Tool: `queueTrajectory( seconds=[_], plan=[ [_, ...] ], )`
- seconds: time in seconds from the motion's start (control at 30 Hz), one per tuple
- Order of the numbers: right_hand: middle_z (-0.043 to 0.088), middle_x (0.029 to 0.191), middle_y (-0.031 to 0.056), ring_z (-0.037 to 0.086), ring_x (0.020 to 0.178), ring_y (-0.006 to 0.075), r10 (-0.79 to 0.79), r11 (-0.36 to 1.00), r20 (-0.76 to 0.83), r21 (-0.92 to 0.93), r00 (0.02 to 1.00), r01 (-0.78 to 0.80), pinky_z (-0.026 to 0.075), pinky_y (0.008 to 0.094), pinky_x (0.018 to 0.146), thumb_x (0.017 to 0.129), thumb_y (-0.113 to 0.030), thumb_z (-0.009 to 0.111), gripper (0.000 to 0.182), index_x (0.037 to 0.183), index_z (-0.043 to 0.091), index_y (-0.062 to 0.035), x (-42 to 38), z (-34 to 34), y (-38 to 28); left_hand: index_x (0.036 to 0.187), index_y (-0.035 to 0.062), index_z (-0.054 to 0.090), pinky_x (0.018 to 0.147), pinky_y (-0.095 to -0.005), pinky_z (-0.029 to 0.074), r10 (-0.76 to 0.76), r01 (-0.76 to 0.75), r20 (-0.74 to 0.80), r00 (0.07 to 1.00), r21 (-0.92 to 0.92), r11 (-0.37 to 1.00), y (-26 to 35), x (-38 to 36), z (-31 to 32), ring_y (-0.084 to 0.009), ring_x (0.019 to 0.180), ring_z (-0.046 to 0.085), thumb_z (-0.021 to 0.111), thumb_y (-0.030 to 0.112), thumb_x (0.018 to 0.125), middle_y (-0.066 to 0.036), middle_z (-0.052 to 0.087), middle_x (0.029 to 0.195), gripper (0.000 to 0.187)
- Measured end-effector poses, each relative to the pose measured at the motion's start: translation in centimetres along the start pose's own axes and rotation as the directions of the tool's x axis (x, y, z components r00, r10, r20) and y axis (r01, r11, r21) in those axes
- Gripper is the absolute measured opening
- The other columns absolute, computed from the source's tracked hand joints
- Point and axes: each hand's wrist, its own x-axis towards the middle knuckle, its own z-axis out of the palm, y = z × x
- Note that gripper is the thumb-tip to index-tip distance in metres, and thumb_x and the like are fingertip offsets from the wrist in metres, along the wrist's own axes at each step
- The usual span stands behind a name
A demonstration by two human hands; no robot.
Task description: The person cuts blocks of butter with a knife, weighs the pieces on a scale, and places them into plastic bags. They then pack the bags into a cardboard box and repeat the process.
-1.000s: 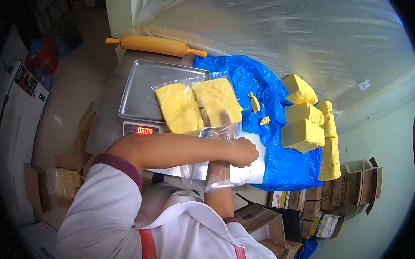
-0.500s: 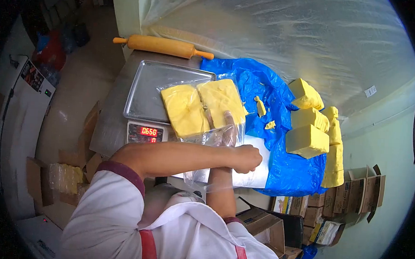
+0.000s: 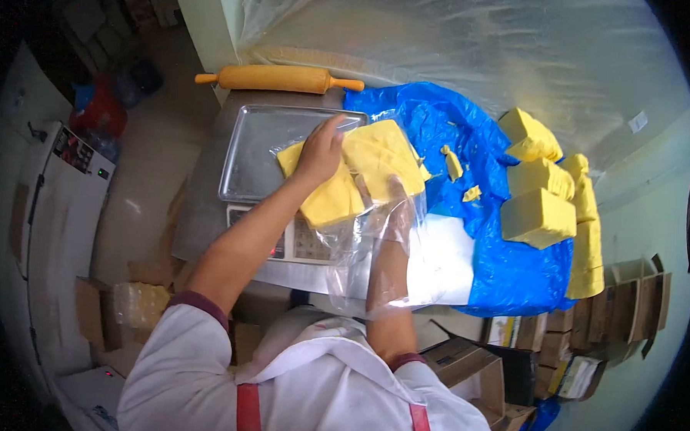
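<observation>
Two flat yellow butter slabs lie side by side, with clear plastic over them: the left slab (image 3: 331,205) and the right slab (image 3: 380,159). My left hand (image 3: 322,154) rests on the left slab, fingers stretched out and thumb apart. Inside the clear plastic bag (image 3: 350,266), my right hand (image 3: 397,218) grips the lower edge of the right slab, thumb on top; its other fingers are mostly hidden. Under the slabs is part of a scale (image 3: 311,243), its display largely covered by my left forearm. A metal tray (image 3: 255,154) sits just left of them.
A wooden rolling pin (image 3: 278,78) lies along the table's back edge. Blue plastic sheeting (image 3: 511,280) covers the right side, bearing butter scraps (image 3: 453,165) and large butter blocks (image 3: 540,218). Cardboard boxes (image 3: 461,375) stand below on the right, and an open carton (image 3: 98,312) is at lower left.
My left hand has swung from a closed pose above my right forearm up to the left slab, and its fingers have opened. My right hand stays in the bag at the right slab.
</observation>
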Motion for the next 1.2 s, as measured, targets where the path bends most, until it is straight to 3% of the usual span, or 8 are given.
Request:
queueTrajectory(
  seconds=[0.47, 0.53, 0.67, 0.77, 0.87, 1.03, 1.13, 1.2],
  plan=[
    [0.062, 0.12, 0.0114, 0.061, 0.109, 0.027, 0.274, 0.96, 0.172, -0.101, 0.946, -0.26, 0.051, 0.0416, 0.091, 0.087, -0.021, 0.065, 0.045, 0.126, 0.053, -0.0006, -0.7, 0.9, -5.7, 0.122, 0.0024, 0.062, 0.112, -0.047, 0.03, -0.054, -0.013, 0.25, 0.967, 0.257, 0.966, -1.2, -0.8, 0.6, -0.0313, 0.118, 0.056, 0.049, 0.006, 0.09, -0.016, 0.06, 0.126, 0.034],
    [0.063, 0.12, 0.0113, 0.061, 0.109, 0.026, -0.015, 0.933, 0.297, -0.338, 0.955, 0.12, 0.051, 0.0395, 0.09, 0.087, -0.026, 0.067, 0.047, 0.125, 0.054, -0.0011, 0.0, -0.4, -3.2, 0.122, 0.0032, 0.062, 0.112, -0.0463, 0.03, -0.075, 0.007, 0.251, 0.965, 0.262, 0.965, -1.1, -0.8, 0.7, -0.0309, 0.118, 0.056, 0.05, 0.006, 0.09, -0.015, 0.06, 0.126, 0.035],
    [0.058, 0.127, 0.02, 0.057, 0.116, 0.0305, -0.554, -0.233, 0.373, -0.928, 0.744, 0.292, 0.049, 0.0415, 0.093, 0.087, -0.041, 0.062, 0.054, 0.123, 0.057, -0.0003, -3.5, 1.3, -1.5, 0.124, 0.0035, 0.061, 0.112, -0.0449, 0.03, -0.079, -0.001, 0.271, 0.959, 0.281, 0.96, -0.9, -0.6, 0.7, -0.0306, 0.119, 0.056, 0.049, 0.005, 0.089, -0.015, 0.06, 0.127, 0.037],
    [0.058, 0.128, 0.0176, 0.06, 0.111, 0.0294, -0.251, -0.052, 0.201, -0.98, 0.947, 0.194, 0.05, 0.0369, 0.09, 0.091, -0.04, 0.058, 0.043, 0.12, 0.062, -0.0082, -4.1, 2.6, -2.4, 0.125, 0.0037, 0.06, 0.112, -0.0441, 0.031, -0.075, -0.002, 0.275, 0.959, 0.27, 0.963, -1.1, -0.6, 0.8, -0.0312, 0.118, 0.056, 0.049, 0.005, 0.089, -0.016, 0.06, 0.127, 0.038],
    [0.058, 0.128, 0.0162, 0.06, 0.111, 0.0283, -0.251, 0.897, 0.296, -0.287, 0.922, 0.336, 0.048, 0.0367, 0.094, 0.095, -0.035, 0.054, 0.043, 0.125, 0.056, -0.0041, -1.3, 1.8, 1.2, 0.127, 0.0043, 0.059, 0.112, -0.0436, 0.031, -0.068, -0.014, 0.283, 0.957, 0.277, 0.961, -1.2, -0.7, 0.8, -0.0318, 0.118, 0.056, 0.049, 0.006, 0.09, -0.016, 0.059, 0.128, 0.039],
    [0.055, 0.133, 0.0125, 0.052, 0.122, 0.0268, -0.077, 0.945, 0.333, 0.326, 0.94, -0.038, 0.041, 0.0421, 0.104, 0.096, -0.027, 0.051, 0.042, 0.131, 0.049, -0.0052, 1.8, 2.1, 1.7, 0.129, 0.0052, 0.057, 0.113, -0.0425, 0.03, -0.094, -0.011, 0.314, 0.945, 0.317, 0.948, -0.9, -0.6, 0.6, -0.0319, 0.12, 0.055, 0.048, 0.005, 0.091, -0.018, 0.057, 0.13, 0.04],
    [0.056, 0.13, 0.0117, 0.051, 0.123, 0.0279, -0.004, 0.494, 0.334, 0.82, 0.943, -0.288, 0.04, 0.0438, 0.105, 0.096, -0.025, 0.049, 0.041, 0.132, 0.047, -0.0063, 1.9, 3.1, 1.8, 0.13, 0.0051, 0.056, 0.115, -0.0423, 0.027, -0.118, 0.023, 0.293, 0.949, 0.309, 0.951, -0.5, -0.8, 0.8, -0.0308, 0.123, 0.053, 0.047, 0.003, 0.091, -0.017, 0.056, 0.132, 0.041],
    [0.055, 0.131, 0.0117, 0.05, 0.123, 0.0288, -0.235, 0.953, 0.165, 0.234, 0.958, 0.193, 0.04, 0.0457, 0.105, 0.096, -0.029, 0.048, 0.042, 0.132, 0.047, -0.0079, 2.2, 3.7, 3.0, 0.131, 0.0046, 0.056, 0.115, -0.0416, 0.026, -0.114, 0.022, 0.298, 0.948, 0.296, 0.955, -0.5, -0.8, 0.7, -0.029, 0.125, 0.052, 0.047, 0.001, 0.09, -0.017, 0.055, 0.133, 0.041]
  ],
)
